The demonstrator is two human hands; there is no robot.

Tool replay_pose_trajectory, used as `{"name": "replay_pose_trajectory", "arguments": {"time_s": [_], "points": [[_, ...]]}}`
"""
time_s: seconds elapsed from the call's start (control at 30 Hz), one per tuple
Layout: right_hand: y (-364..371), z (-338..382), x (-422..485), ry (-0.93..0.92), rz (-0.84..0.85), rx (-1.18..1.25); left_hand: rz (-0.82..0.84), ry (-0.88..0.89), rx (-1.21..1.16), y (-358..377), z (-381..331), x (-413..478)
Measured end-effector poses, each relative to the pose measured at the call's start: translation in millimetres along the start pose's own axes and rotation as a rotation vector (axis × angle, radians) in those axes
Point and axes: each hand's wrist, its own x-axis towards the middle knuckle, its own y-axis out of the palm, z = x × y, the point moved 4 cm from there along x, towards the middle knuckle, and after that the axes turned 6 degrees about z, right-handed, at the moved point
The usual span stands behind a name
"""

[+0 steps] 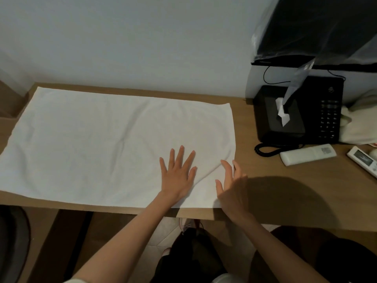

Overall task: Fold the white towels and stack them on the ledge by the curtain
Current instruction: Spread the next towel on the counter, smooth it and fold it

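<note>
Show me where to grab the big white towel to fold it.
Pinch the white towel at its two right-end corners, coming from the right. It lies spread flat on the desk, and that short edge is free, by the right hand.

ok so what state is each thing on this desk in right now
white cloth towel, spread flat, unfolded, slightly wrinkled
left hand, open, palm flat on the towel
right hand, open, fingers straight at the towel's right edge
black tissue box, white tissue sticking up from the slot
long white remote control, lying flat on the wooden desk
black flat screen, dark, covered in clear plastic
</note>
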Motion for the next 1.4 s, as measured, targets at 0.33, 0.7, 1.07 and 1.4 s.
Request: {"name": "replay_pose_trajectory", "arguments": {"time_s": [0.33,0.7,1.07,1.4], "points": [[-4.8,-26.3,-17.9,0.060,0.085,-0.025,0.052,-0.005,0.007,5.6,2.2,-4.0],[-21.7,11.9,10.0,-0.047,0.056,-0.094,-0.078,0.093,0.047,-23.2,-8.2,8.7],[22.2,49.2,152.1,-0.124,0.187,-0.315,-0.078,0.000,0.061,-62.3,17.1,107.3],[30.7,8.8,210.0,-0.124,0.070,-0.309,-0.054,-0.107,0.114,-45.3,41.9,149.2]]}}
